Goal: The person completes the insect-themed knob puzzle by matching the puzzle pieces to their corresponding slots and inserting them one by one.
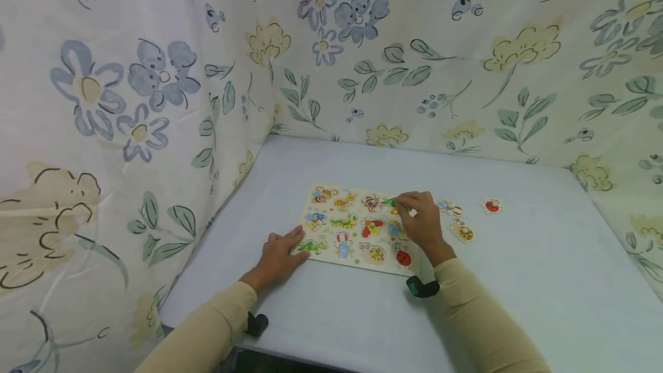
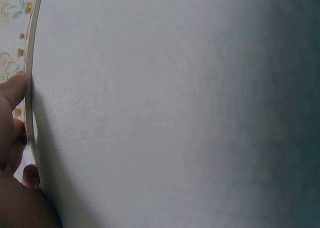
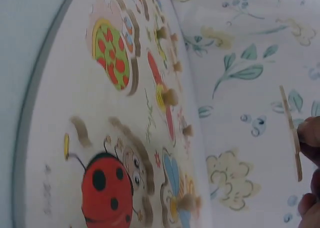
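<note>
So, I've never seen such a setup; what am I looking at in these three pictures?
No robot here: a person works bare-handed. The wide picture comes from a camera worn on the head; the two close ones are taken from the wrists. On the white table lies a cream rectangular puzzle board with colourful bug pictures. The left hand touches its left edge; the right hand pinches a thin, flat, pale-edged piece. Loose, flat, colourful pieces lie to the board's right.
</note>
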